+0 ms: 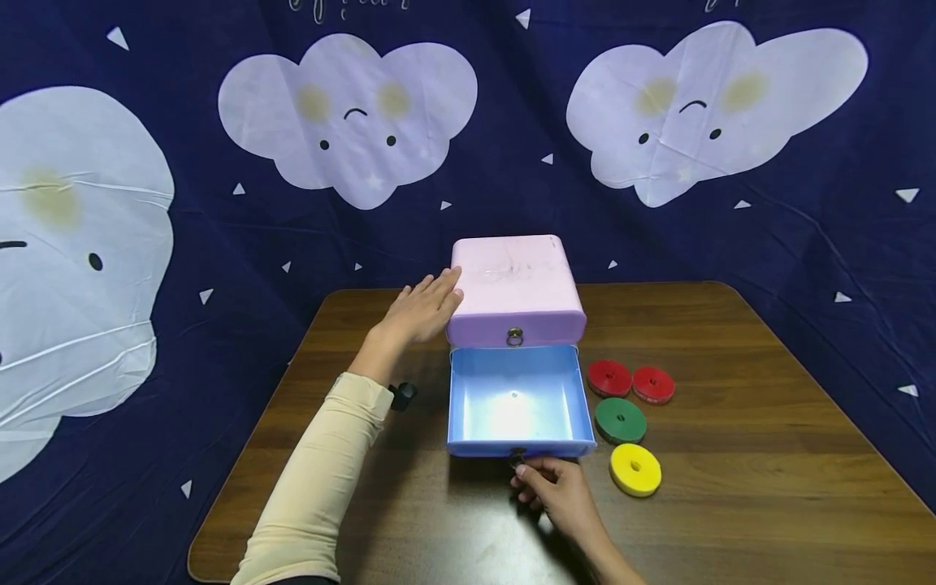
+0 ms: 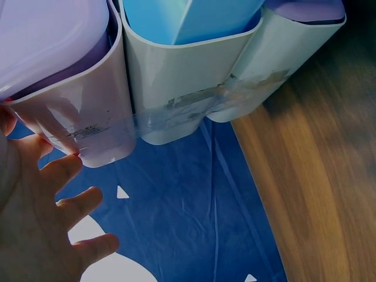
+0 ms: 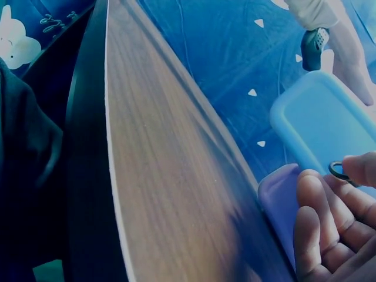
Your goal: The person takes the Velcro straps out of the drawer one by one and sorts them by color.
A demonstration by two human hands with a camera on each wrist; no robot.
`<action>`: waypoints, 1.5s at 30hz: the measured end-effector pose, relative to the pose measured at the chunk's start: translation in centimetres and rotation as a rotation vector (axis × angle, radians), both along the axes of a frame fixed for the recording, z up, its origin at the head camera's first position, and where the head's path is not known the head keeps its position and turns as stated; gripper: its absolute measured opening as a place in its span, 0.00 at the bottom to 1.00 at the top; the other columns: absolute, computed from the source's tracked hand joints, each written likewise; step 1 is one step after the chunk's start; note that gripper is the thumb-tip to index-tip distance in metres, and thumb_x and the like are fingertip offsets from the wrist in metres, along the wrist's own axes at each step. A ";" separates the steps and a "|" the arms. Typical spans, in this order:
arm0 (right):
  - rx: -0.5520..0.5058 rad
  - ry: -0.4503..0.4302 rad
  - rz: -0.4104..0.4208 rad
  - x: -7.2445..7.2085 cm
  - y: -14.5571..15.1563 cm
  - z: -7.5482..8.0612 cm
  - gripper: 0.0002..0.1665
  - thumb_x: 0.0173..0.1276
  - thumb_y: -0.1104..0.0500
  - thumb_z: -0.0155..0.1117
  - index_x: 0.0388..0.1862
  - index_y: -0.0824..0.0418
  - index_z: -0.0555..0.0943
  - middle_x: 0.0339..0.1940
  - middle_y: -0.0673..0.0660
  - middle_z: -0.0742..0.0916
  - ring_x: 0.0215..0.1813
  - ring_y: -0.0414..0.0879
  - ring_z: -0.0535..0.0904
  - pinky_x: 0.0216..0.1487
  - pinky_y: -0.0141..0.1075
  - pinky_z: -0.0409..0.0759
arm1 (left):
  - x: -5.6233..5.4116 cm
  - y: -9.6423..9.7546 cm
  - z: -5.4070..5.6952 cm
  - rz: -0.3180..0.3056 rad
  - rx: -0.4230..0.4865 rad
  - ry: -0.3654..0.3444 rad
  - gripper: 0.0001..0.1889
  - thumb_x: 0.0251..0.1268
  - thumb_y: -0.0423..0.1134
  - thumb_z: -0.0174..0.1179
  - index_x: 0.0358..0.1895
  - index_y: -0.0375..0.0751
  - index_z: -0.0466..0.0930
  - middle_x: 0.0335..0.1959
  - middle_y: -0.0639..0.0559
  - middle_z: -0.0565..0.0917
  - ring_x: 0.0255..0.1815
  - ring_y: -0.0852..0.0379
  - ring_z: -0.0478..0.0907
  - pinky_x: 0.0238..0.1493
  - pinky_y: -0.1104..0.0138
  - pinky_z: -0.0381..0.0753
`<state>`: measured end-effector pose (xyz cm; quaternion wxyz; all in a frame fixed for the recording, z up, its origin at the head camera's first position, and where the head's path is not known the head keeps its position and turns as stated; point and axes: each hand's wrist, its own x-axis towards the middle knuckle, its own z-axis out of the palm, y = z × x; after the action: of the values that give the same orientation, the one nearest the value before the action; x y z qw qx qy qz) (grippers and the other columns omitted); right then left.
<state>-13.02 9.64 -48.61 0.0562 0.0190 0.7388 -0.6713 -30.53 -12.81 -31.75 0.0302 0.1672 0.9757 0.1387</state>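
A small drawer cabinet [image 1: 512, 276] with a pink top stands at the middle of the table. Its blue drawer [image 1: 478, 448] is pulled out toward me, showing its inner floor. My right hand [image 1: 559, 496] pinches the dark ring pull [image 3: 336, 171] on the front of that drawer between thumb and finger. On the cabinet's left side rests my left hand [image 1: 426, 309], its fingers extended. The left wrist view shows the stacked housings, with the blue drawer [image 2: 217, 20] sticking out of the middle one. Above it, the purple drawer [image 1: 483, 329] sits pushed in.
Right of the blue drawer lie two red rolls [image 1: 609, 378], a green roll [image 1: 620, 420] and a yellow roll [image 1: 635, 470] of flat strap or tape. A dark device [image 1: 403, 396] shows by the left wrist. Behind the wooden table [image 1: 753, 455] hangs a navy cloth [image 1: 512, 203] with clouds.
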 end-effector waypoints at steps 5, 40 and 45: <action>0.001 0.011 0.005 -0.1 -0.2 -0.1 0.15 0.63 0.62 0.63 0.38 0.75 0.82 0.30 0.67 0.88 0.21 0.41 0.81 0.24 0.34 0.81 | 0.1 0.1 0.1 0.003 0.002 -0.001 0.30 0.73 0.61 0.19 0.76 0.63 0.32 0.78 0.58 0.40 0.79 0.50 0.38 0.76 0.46 0.37; -0.019 0.050 -0.044 -2.4 -0.3 1.5 0.13 0.64 0.61 0.62 0.35 0.72 0.85 0.28 0.66 0.88 0.21 0.40 0.81 0.26 0.33 0.82 | 0.0 -0.1 -0.2 -0.004 -0.021 0.011 0.30 0.74 0.61 0.19 0.76 0.61 0.33 0.78 0.59 0.40 0.79 0.49 0.39 0.76 0.45 0.40; -0.025 0.072 -0.042 -3.1 -0.3 1.7 0.13 0.65 0.61 0.62 0.35 0.72 0.85 0.28 0.65 0.88 0.21 0.40 0.81 0.26 0.33 0.82 | -0.1 0.0 -0.2 -0.005 -0.024 0.030 0.30 0.74 0.61 0.19 0.76 0.61 0.34 0.78 0.58 0.41 0.79 0.49 0.40 0.75 0.44 0.41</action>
<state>-16.16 9.30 -46.88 0.0159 0.0096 0.7312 -0.6820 -30.61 -12.86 -31.93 0.0180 0.1712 0.9772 0.1244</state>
